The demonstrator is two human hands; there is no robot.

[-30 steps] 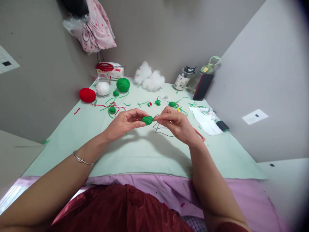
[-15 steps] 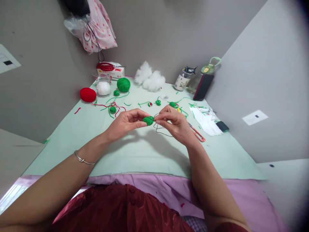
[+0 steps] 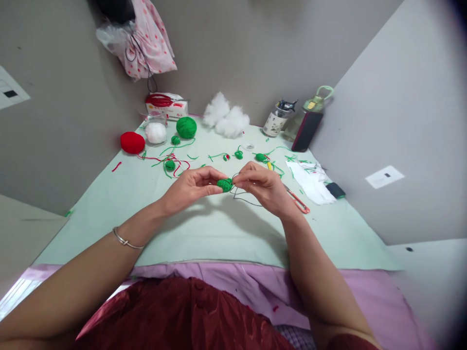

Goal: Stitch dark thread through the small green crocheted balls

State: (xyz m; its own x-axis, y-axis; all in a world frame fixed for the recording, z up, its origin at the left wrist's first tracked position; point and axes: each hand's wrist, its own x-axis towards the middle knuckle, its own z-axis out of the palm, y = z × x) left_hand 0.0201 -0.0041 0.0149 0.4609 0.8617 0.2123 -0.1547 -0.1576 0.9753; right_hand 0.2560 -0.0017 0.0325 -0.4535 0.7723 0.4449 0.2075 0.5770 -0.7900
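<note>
A small green crocheted piece (image 3: 224,184) is pinched between the thumb and fingers of my left hand (image 3: 193,187), held above the table. Right against its right end, my right hand (image 3: 260,184) has thumb and forefinger closed on a dark thread (image 3: 243,200). Loops of that thread hang below the fingertips; whether a needle is in the pinch is too small to tell. Behind the hands lie a green crocheted ball (image 3: 170,166), a small green piece (image 3: 238,154) and another green piece (image 3: 261,157), with yarn tails. Orange-handled thread snips (image 3: 299,201) rest beside my right wrist.
Red yarn (image 3: 132,142), white yarn (image 3: 156,132) and green yarn (image 3: 186,127) balls stand back left. White stuffing (image 3: 231,121) sits by the wall. At the right are a pen jar (image 3: 275,122), a phone (image 3: 307,131) leaning on a bottle, and a white tissue (image 3: 310,182).
The green piece and both sets of fingertips have dipped slightly. My right fingers have curled a little nearer the piece; the grip of my left hand stays the same.
</note>
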